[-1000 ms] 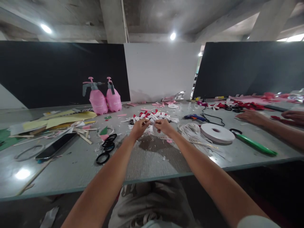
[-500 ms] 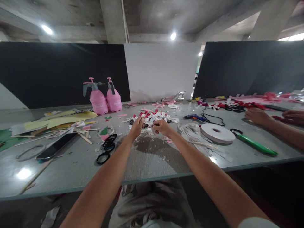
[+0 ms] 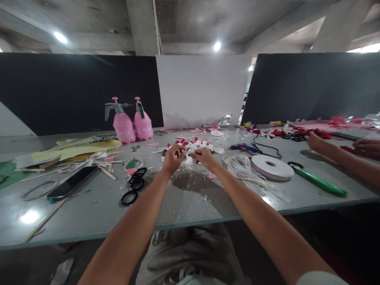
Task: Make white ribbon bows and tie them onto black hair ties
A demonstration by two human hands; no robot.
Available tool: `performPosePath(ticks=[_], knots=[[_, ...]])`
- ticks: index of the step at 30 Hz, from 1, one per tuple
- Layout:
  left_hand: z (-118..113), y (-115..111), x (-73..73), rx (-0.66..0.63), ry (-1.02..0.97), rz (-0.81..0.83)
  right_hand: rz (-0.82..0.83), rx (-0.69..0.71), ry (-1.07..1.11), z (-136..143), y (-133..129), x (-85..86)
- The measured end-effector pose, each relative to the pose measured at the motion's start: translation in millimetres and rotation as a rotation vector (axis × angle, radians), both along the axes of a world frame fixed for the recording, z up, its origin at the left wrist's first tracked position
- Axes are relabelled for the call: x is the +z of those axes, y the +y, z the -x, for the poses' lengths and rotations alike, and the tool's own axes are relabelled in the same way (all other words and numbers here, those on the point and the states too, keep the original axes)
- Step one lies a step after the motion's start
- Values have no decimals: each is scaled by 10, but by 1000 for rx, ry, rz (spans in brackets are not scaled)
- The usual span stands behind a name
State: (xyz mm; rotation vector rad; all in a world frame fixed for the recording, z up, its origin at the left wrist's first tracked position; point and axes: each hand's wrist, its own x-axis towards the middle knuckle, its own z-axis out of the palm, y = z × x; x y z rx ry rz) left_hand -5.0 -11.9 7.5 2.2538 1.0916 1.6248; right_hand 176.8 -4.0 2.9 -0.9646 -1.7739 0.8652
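Note:
My left hand is raised a little above the table with its thumb and fingers curled together in a pinch; what lies in it is too small to make out. Close beside it, the fingertips of my right hand pinch a small piece of white ribbon. Just behind both hands spreads a pile of red and white ribbon bits, partly hidden by my fingers. Loose white printed ribbon lies to the right of my right hand. Black rings, like hair ties, lie left of my left forearm.
Two pink spray bottles stand at the back left. A phone and yellow paper lie left. Rightward are a white ribbon roll, a blue glue gun and a green-handled tool. A co-worker's hands work at far right.
Both hands have lifted slightly and my left fingers have opened out a little from a tighter curl. White ribbon now shows at my right fingertips. The co-worker's nearer hand has shifted slightly.

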Motion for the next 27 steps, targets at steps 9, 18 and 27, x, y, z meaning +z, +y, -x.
performPosePath(ticks=[9,18,27], knots=[[10,-59,65,61,326,77,-51,-32,-126,-17,2,-3],[3,-77,88,151,573,-42,-212,-45,-344,-8,-44,8],[21,-64,97,135,630,-31,-227,-65,-372,-9,-3,-47]])
